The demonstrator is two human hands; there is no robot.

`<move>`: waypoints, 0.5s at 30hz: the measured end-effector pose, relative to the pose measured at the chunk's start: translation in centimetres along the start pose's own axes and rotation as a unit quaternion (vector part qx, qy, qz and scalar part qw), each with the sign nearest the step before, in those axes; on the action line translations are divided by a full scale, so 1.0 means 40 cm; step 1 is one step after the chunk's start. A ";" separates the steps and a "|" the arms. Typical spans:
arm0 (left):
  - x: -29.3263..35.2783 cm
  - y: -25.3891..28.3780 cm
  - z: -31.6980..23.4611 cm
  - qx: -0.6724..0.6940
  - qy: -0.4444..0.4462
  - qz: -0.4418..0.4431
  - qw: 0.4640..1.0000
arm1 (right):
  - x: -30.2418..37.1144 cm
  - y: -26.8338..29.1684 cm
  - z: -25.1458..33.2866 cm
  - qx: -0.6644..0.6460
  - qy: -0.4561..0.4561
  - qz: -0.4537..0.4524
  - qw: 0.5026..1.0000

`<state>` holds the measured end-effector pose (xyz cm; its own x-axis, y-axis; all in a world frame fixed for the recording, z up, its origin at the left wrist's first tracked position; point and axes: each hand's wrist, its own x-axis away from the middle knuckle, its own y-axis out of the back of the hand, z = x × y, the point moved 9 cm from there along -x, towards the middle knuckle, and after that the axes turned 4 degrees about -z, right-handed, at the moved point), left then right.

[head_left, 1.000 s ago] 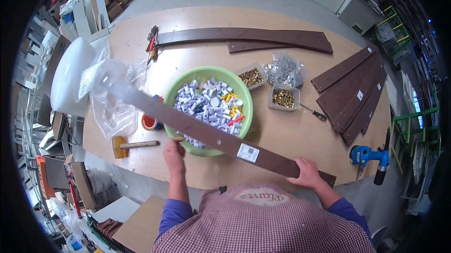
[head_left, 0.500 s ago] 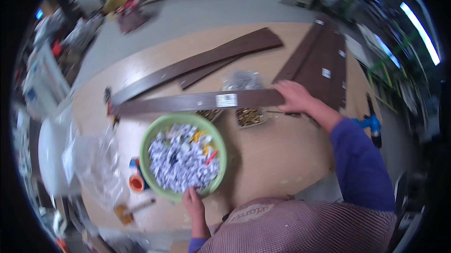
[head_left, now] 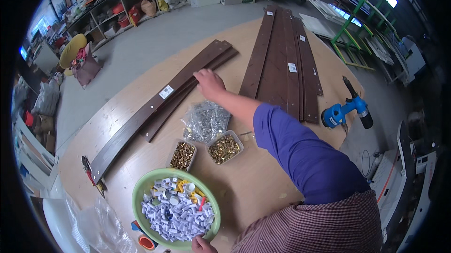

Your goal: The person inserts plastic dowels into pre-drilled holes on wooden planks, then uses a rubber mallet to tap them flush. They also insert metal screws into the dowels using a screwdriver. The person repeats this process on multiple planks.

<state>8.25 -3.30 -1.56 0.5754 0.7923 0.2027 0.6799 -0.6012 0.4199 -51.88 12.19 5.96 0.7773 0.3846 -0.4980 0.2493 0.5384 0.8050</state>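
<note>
Bag (head_left: 206, 121) beside tubs (head_left: 232, 156), near right hand (head_left: 210, 84)

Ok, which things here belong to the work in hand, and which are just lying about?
In hand, judging by the hands:
- labelled plank, right hand on it
- possibly green bowl, left hand at its near rim

Lying about, no hand on them:
- planks at right
- brass parts
- plastic bag
- blue tool

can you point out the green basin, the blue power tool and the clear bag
Green basin (head_left: 136, 204), head view: on its left rim.
Blue power tool (head_left: 349, 107), head view: on its blue body.
Clear bag (head_left: 206, 121), head view: on its middle.
</note>
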 end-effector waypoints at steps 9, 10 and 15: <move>0.002 -0.018 -0.055 0.011 0.046 0.033 0.998 | 0.281 0.054 -0.458 0.161 -0.443 0.011 0.882; 0.003 -0.019 -0.057 0.013 0.051 0.028 0.998 | 0.298 0.048 -0.479 0.178 -0.476 0.018 0.861; 0.002 -0.017 -0.080 -0.027 0.004 0.017 0.999 | 0.325 -0.050 -0.513 0.180 -0.536 0.114 0.817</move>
<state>6.38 -2.48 0.99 0.5944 0.7721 0.2249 0.6338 -0.6219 0.4600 -54.13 31.50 -8.75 0.8390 -0.5364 0.0909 0.0320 0.2153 0.9760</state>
